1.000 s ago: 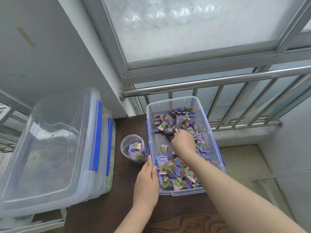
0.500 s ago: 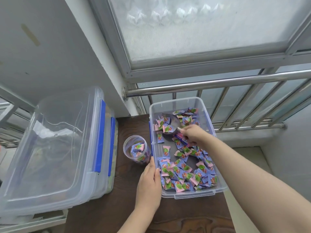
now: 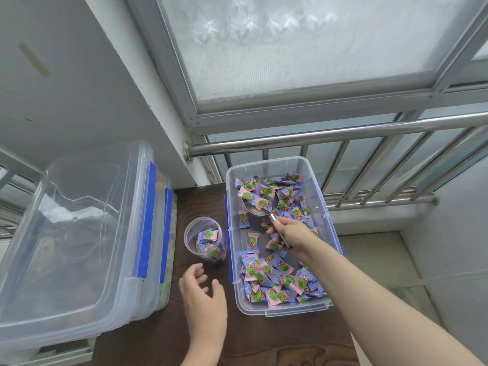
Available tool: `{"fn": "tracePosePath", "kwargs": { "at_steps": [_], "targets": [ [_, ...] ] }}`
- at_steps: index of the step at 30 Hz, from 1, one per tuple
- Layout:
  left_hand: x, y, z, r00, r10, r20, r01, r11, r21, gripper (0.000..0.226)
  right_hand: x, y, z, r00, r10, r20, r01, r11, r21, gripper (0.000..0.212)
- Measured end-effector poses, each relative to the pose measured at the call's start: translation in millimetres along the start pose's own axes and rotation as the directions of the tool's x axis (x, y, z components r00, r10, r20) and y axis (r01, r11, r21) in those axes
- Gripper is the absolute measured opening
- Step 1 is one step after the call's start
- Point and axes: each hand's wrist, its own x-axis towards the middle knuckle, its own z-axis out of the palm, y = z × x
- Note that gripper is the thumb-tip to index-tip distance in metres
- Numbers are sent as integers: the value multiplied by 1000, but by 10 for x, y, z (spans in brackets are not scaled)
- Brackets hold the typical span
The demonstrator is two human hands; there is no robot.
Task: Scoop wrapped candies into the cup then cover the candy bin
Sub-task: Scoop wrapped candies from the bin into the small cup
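A clear candy bin (image 3: pixel 327 228) holds several pink-and-blue wrapped candies (image 3: pixel 274 281). My right hand (image 3: pixel 290 235) is inside it, gripping the handle of a metal scoop (image 3: pixel 260 200) that carries a few candies at the far end of the bin. A clear cup (image 3: pixel 204 240) with some candies in it stands just left of the bin. My left hand (image 3: pixel 203 302) hovers over the dark table (image 3: pixel 163 336) below the cup, fingers spread and holding nothing. The bin's clear lid with blue clips (image 3: pixel 87 233) leans at the left.
A steel rail (image 3: pixel 330 134) and window bars run behind the bin, right at the table's far edge. The wall corner (image 3: pixel 169 143) stands beyond the cup. A second clear container (image 3: pixel 166 233) sits under the leaning lid.
My left hand let go of the bin's left side and moved left, opening over the table. My right hand drew back and lifted the loaded scoop.
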Motion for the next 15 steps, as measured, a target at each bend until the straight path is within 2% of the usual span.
{"fn": "tracePosePath", "kwargs": {
  "at_steps": [2, 4, 6, 11, 15],
  "targets": [
    [153, 32, -61, 999, -15, -47, 17, 999, 30, 65, -64, 12, -44, 1000, -22, 4, 22, 1000, -13, 27],
    [346, 92, -97, 1000, 5, 5, -5, 998, 66, 95, -154, 18, -103, 999, -47, 20, 47, 998, -44, 27],
    [503, 193, -119, 995, 52, 84, -60, 994, 94, 112, -281, 5, -184, 997, -68, 41, 72, 992, -100, 27],
    [675, 311, -96, 982, 137, 130, -147, 987, 66, 93, -602, -101, -336, 991, -74, 115, 92, 982, -165, 25],
    [706, 301, -87, 982, 144, 126, -150, 988, 39, 93, -810, -227, -337, 982, -58, 182, 102, 965, -242, 25]
  ]
}}
